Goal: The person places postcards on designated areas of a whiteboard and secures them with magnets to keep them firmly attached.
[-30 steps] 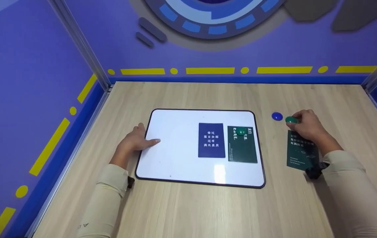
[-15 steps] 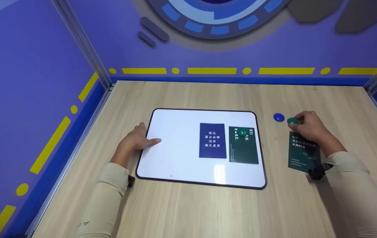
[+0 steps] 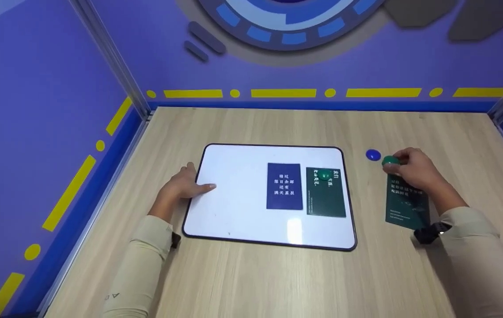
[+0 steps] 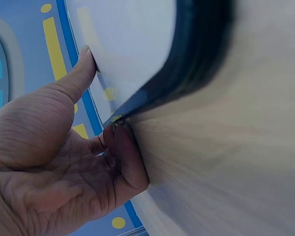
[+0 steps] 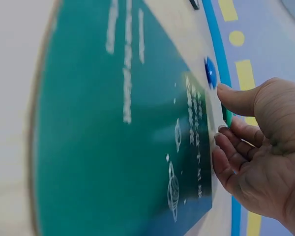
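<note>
A whiteboard [image 3: 233, 207] with a black rim lies on the table. My left hand [image 3: 183, 184] grips its left edge, thumb on the white face and the other fingers curled at the rim in the left wrist view. A purple card [image 3: 284, 203] and a green card [image 3: 326, 203] lie on the board's right half. One round green magnet [image 3: 324, 175] sits on that green card. Right of the board, my right hand [image 3: 417, 170] pinches another green magnet [image 3: 391, 160] between thumb and fingers, above a second green card [image 5: 103, 162]. That card is partly hidden beneath the hand.
A blue magnet [image 3: 373, 155] lies on the wooden table [image 3: 277, 282], just left of the right hand. Purple-blue panels [image 3: 35, 88] with yellow marks enclose the table at the back and sides.
The green magnet in my right hand looks slightly more tilted. My left hand stays at the board's edge. The head view has shifted a little.
</note>
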A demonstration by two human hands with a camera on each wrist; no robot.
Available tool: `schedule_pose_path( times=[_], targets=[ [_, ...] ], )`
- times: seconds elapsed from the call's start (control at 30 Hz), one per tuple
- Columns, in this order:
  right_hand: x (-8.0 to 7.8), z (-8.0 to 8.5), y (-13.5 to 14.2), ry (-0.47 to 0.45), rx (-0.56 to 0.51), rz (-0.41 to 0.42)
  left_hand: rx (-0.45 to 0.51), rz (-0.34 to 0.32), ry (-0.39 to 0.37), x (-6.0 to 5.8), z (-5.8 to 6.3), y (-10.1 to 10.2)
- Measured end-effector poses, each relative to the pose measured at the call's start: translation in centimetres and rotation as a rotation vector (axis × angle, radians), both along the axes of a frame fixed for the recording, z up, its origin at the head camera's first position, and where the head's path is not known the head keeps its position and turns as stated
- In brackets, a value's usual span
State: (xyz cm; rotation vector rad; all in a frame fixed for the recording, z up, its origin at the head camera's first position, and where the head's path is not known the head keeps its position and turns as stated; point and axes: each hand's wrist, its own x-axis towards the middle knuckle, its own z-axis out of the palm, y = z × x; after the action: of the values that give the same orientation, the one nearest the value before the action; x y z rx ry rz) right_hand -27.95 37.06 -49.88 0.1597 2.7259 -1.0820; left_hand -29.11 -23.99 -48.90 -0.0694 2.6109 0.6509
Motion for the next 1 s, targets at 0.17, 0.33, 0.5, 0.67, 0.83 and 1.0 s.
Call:
schedule_pose_path(
  times=[0.17, 0.33, 0.5, 0.67, 0.83, 1.0],
  targets=[
    [-0.1, 0.8, -2.2, 0.063, 0.017, 0.000, 0.004, 0.010, 0.009, -0.1, 0.0, 0.1],
    [-0.2, 1.5, -5.2, 0.130, 0.015, 0.017, 0.014, 0.027, -0.005, 0.0, -0.1, 0.2],
    [-0.2, 2.0, -8.2, 0.196, -0.001, 0.059, 0.004, 0.031, -0.005, 0.1, -0.1, 0.2],
    [0.0, 2.4, -11.0, 0.221, -0.015, 0.103, -0.012, 0.020, -0.003, 0.0, -0.1, 0.2],
    [0.0, 2.4, -13.9, 0.203, -0.012, 0.165, -0.011, 0.019, -0.002, 0.1, 0.1, 0.2],
    [-0.1, 2.0, -16.9, 0.211, 0.023, 0.232, -0.006, 0.014, 0.002, 0.1, -0.1, 0.2]
  ],
)
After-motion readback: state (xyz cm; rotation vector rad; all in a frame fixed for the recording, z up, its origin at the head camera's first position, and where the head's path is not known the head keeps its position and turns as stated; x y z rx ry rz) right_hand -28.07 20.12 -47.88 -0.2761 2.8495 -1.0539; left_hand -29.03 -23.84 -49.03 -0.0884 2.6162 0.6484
